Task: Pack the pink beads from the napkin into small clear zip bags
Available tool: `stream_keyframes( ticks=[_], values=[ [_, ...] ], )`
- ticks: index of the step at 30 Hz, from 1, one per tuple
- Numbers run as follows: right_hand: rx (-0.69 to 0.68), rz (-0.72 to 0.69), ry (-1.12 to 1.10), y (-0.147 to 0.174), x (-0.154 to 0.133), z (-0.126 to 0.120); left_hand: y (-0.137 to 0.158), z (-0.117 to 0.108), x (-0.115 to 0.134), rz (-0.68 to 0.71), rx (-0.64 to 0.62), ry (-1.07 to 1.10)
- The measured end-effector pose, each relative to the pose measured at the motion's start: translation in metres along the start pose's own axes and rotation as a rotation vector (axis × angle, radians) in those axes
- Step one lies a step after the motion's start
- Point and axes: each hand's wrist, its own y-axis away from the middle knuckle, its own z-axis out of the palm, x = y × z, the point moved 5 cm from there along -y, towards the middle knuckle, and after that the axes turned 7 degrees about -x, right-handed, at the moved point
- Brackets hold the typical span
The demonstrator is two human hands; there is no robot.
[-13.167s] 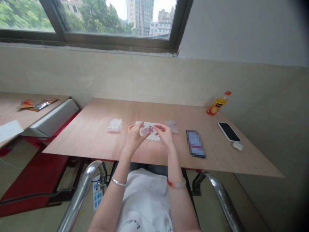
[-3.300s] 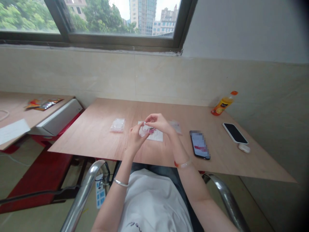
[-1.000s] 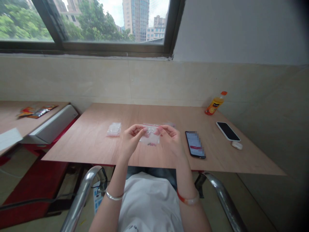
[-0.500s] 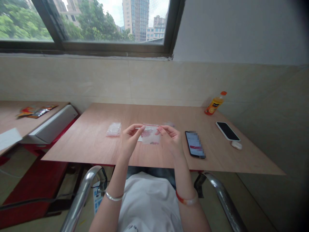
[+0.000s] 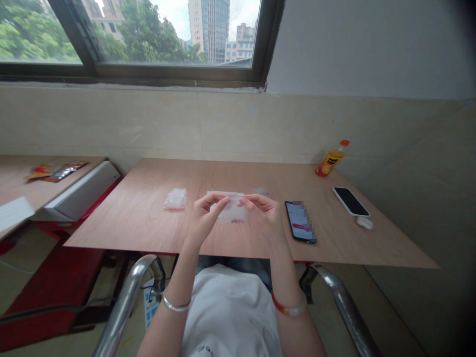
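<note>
Between my hands hangs a small clear zip bag (image 5: 233,213) with a red line along its top edge and small reddish bits at its bottom. My left hand (image 5: 203,212) pinches the top edge on the left, thumb against the fingers. On the right, my right hand (image 5: 262,210) pinches the same edge, its thumb near the middle. Behind the bag a pale sheet (image 5: 213,193) lies on the table, partly hidden. To the left rests a stack of clear bags (image 5: 176,198). Beyond my right hand is another clear packet (image 5: 261,191), faint against the wood.
On the wooden table (image 5: 122,218), a dark phone (image 5: 299,221) lies right of my hands. Farther right are a white phone (image 5: 350,201), a small white case (image 5: 364,222) and an orange drink bottle (image 5: 330,159). Metal armrests (image 5: 122,302) flank me. Wrappers (image 5: 59,171) lie on the left table.
Both thumbs have moved inward along the bag's top edge, closer together. The bag's red edge has dropped slightly, and more of the pale sheet behind shows.
</note>
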Motion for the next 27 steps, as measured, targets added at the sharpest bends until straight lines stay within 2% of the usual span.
stream_keyframes(
  ticks=[8,15,21,27],
  values=[
    [-0.076,0.033,0.005,0.000,-0.006,0.002,0.001,-0.001,0.003,0.031,0.008,-0.064],
    [-0.189,0.007,0.077,0.001,-0.011,0.006,0.002,0.006,0.009,0.045,-0.070,-0.095],
    [-0.204,-0.024,0.176,0.002,-0.020,0.005,0.002,0.008,0.011,0.046,-0.095,-0.127],
    [-0.219,0.023,0.215,0.002,-0.019,0.004,0.002,0.010,0.014,0.056,-0.114,-0.156]
  ],
)
